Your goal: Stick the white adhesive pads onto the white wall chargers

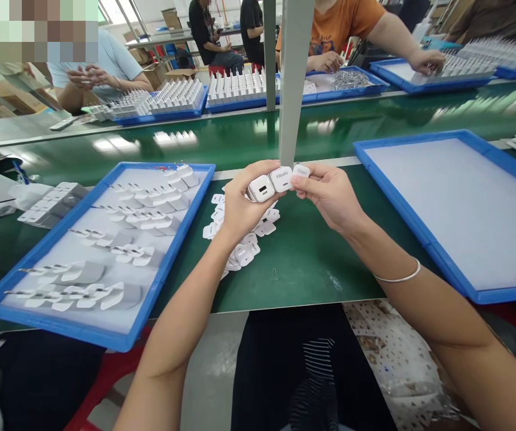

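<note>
My left hand is closed around two white charger housings held side by side. One charger housing shows a dark USB slot in its end; the other white charger has grey lettering and a small slot. In my right hand a small white end cap with faint lettering is pinched between thumb and fingers. This right hand is close beside the second charger; whether the cap touches it, I cannot tell. Beneath my left hand, a loose pile of white end caps lies on the green table.
To the left, a blue tray bears rows of white chargers with metal prongs. Another blue tray lies at right, its pale bottom showing. A metal post rises ahead. Across the green belt, co-workers handle parts by more blue trays.
</note>
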`<state>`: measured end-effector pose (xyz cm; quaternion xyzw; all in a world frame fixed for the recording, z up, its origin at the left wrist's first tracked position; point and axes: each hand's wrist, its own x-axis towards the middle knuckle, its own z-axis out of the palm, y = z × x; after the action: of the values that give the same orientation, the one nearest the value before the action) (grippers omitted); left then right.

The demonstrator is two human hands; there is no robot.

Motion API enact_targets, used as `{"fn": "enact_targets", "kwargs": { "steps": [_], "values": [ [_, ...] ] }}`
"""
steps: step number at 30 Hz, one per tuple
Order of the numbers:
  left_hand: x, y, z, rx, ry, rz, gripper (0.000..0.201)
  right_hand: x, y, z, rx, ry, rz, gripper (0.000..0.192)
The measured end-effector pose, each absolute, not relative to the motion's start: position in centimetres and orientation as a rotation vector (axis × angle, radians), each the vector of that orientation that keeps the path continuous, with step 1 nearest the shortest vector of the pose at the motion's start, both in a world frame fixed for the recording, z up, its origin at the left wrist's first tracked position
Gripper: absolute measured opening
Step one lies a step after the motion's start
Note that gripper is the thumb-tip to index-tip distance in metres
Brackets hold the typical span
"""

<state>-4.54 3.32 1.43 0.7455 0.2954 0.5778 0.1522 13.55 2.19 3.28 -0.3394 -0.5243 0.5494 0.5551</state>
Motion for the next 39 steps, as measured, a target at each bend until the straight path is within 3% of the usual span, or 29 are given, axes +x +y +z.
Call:
{"fn": "enact_targets", "kwargs": {
  "steps": [24,39],
  "values": [
    [-4.5,3.7,1.2,2.201,0.770,1.651,0.037,13.6,2.6,2.8,-0.844,-1.167,1.365,0.014],
    [-4.6,3.3,0.2,2.152,0.727,1.671,0.035,13.6,2.1,1.8,-0.902,-1.219,1.226,0.019]
  ]
}}
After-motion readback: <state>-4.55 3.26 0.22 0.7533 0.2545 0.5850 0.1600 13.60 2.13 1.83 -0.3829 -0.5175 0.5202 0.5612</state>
